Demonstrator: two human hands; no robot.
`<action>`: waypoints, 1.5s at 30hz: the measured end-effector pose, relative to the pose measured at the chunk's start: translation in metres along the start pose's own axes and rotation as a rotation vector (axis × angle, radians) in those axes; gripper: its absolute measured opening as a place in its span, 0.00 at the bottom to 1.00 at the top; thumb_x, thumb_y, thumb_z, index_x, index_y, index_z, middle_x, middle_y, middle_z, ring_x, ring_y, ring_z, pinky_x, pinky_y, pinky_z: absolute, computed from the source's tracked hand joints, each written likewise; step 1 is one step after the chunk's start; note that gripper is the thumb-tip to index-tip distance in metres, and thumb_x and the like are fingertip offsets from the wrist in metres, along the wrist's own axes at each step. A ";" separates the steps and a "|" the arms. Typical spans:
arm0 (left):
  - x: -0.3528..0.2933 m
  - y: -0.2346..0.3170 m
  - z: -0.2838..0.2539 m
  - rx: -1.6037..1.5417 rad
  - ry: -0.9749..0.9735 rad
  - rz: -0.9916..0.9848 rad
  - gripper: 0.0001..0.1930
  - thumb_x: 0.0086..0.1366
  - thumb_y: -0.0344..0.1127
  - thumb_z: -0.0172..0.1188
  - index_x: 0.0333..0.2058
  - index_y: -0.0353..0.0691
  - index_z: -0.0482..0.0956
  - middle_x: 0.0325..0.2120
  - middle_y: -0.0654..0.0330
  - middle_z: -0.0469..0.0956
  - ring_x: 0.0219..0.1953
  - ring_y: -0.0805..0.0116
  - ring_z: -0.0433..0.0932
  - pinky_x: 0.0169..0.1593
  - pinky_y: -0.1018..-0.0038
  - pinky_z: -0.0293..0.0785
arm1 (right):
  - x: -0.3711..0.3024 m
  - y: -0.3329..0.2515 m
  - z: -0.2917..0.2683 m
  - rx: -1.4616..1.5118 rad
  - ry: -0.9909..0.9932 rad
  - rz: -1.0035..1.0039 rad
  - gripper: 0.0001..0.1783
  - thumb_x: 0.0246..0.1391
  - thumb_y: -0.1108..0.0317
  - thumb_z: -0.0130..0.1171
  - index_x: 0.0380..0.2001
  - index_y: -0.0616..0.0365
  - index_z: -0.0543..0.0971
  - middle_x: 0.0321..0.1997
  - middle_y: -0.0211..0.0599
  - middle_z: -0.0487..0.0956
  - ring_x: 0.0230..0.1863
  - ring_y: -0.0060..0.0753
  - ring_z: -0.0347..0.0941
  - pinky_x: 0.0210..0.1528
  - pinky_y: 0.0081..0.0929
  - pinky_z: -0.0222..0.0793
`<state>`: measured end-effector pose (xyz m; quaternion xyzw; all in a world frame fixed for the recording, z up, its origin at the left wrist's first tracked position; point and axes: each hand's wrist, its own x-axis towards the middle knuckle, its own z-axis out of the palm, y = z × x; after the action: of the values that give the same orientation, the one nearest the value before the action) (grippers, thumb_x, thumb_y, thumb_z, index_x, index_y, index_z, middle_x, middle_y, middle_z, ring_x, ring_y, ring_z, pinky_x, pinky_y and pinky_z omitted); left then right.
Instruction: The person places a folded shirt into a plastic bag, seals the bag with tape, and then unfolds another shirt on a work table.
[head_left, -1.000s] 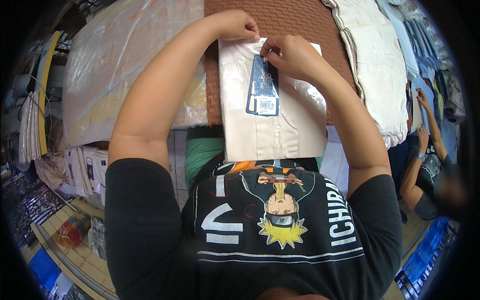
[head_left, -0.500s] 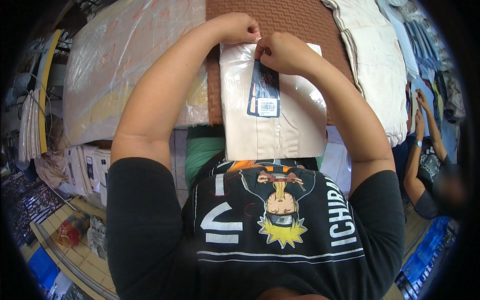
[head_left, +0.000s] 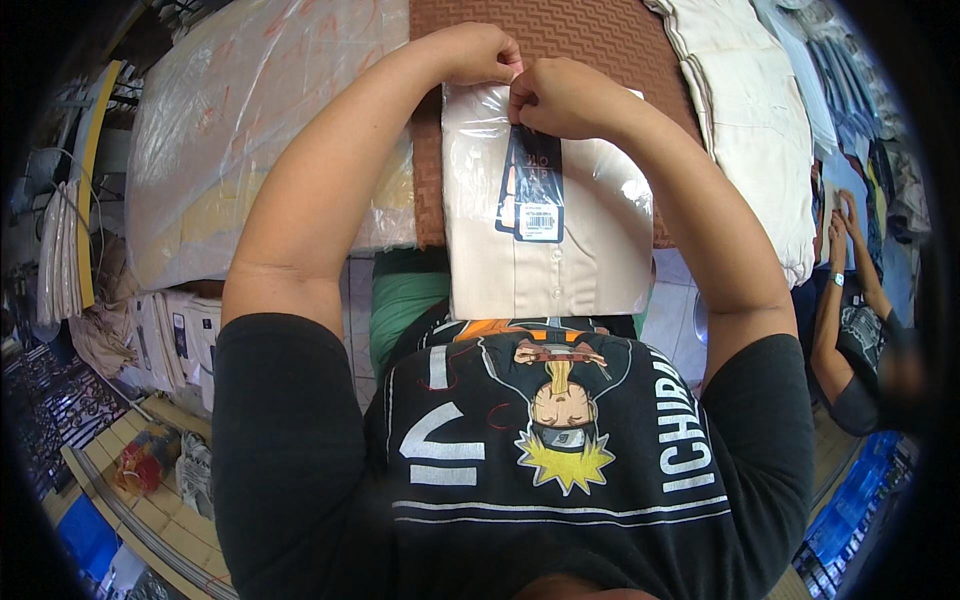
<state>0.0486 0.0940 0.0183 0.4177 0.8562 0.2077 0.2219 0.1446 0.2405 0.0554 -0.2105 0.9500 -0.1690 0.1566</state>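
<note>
A folded beige shirt point(head_left: 600, 245) with a buttoned front lies before me, its near end against my body, in clear shiny plastic. Over its middle is a dark blue hang tag point(head_left: 538, 180) with a white barcode label; a second tag edge shows beneath. My right hand point(head_left: 570, 97) is closed, its fingertips pinching at the tag's upper end. Just beyond, at the shirt's far edge, my left hand point(head_left: 485, 55) is closed too, thumb and fingers pressed together. Whatever lies in that pinch is too small to make out. The two hands nearly touch.
A brown patterned cloth point(head_left: 560, 30) covers the table. To the left is a large plastic-wrapped stack point(head_left: 270, 140); to the right, folded cream garments point(head_left: 750, 130). Another person's hands point(head_left: 843, 225) work at the far right. Packed shirts point(head_left: 185, 335) sit low on the left.
The hang tag has slid slightly toward me and turned a little straighter. My hands have barely moved. At the right, the other person's hands have shifted closer together.
</note>
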 end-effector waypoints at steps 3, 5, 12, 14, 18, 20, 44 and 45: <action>0.002 -0.003 0.001 -0.044 -0.008 -0.014 0.12 0.57 0.39 0.60 0.38 0.41 0.79 0.30 0.58 0.81 0.33 0.67 0.78 0.39 0.71 0.73 | -0.006 -0.004 -0.005 0.050 0.000 -0.087 0.08 0.41 0.69 0.54 0.26 0.53 0.81 0.28 0.40 0.80 0.32 0.41 0.77 0.38 0.36 0.71; 0.003 -0.004 0.001 -0.101 -0.014 -0.029 0.13 0.56 0.42 0.62 0.37 0.42 0.80 0.28 0.60 0.81 0.30 0.69 0.79 0.37 0.72 0.74 | -0.012 -0.009 -0.003 0.062 -0.018 -0.184 0.08 0.42 0.69 0.53 0.26 0.52 0.81 0.28 0.38 0.80 0.33 0.40 0.77 0.37 0.35 0.71; 0.020 -0.019 0.014 -0.139 -0.034 -0.039 0.13 0.57 0.42 0.63 0.36 0.41 0.80 0.23 0.64 0.80 0.25 0.75 0.75 0.33 0.75 0.71 | -0.027 -0.025 0.010 -0.063 -0.133 -0.383 0.07 0.42 0.72 0.55 0.27 0.49 0.80 0.30 0.32 0.75 0.32 0.39 0.75 0.36 0.35 0.69; 0.022 -0.021 0.014 -0.145 -0.036 -0.028 0.12 0.57 0.42 0.63 0.36 0.41 0.80 0.23 0.64 0.79 0.25 0.75 0.75 0.33 0.75 0.71 | -0.029 -0.029 0.011 -0.070 -0.116 -0.428 0.06 0.42 0.71 0.56 0.26 0.50 0.79 0.30 0.32 0.75 0.31 0.40 0.75 0.34 0.35 0.69; 0.016 -0.009 0.008 -0.151 -0.059 -0.056 0.12 0.57 0.42 0.63 0.35 0.42 0.80 0.23 0.64 0.79 0.26 0.75 0.75 0.32 0.75 0.71 | -0.030 -0.041 0.009 -0.198 -0.221 -0.426 0.04 0.42 0.69 0.56 0.23 0.49 0.80 0.31 0.32 0.75 0.30 0.40 0.75 0.32 0.36 0.69; 0.006 -0.001 0.004 -0.180 -0.044 -0.060 0.12 0.57 0.42 0.63 0.35 0.42 0.80 0.23 0.65 0.79 0.26 0.75 0.75 0.32 0.75 0.72 | -0.031 -0.046 0.008 -0.261 -0.271 -0.413 0.06 0.41 0.67 0.56 0.24 0.48 0.81 0.34 0.31 0.75 0.34 0.40 0.76 0.34 0.36 0.70; -0.132 0.096 0.034 -0.594 0.169 -0.435 0.13 0.63 0.39 0.57 0.40 0.36 0.78 0.28 0.63 0.78 0.30 0.80 0.72 0.35 0.80 0.70 | -0.154 0.002 0.013 0.877 0.283 0.469 0.14 0.54 0.69 0.55 0.43 0.58 0.78 0.31 0.31 0.78 0.28 0.16 0.71 0.32 0.16 0.67; -0.144 0.103 0.045 -0.639 0.170 -0.406 0.13 0.64 0.38 0.57 0.41 0.35 0.78 0.28 0.65 0.77 0.30 0.81 0.72 0.35 0.82 0.69 | -0.162 -0.002 0.019 0.937 0.304 0.461 0.14 0.54 0.69 0.55 0.43 0.59 0.78 0.32 0.31 0.78 0.29 0.16 0.71 0.33 0.16 0.67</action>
<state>0.2176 0.0433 0.0672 0.1307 0.8290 0.4496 0.3059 0.2923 0.3078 0.0755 0.1224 0.8064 -0.5644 0.1275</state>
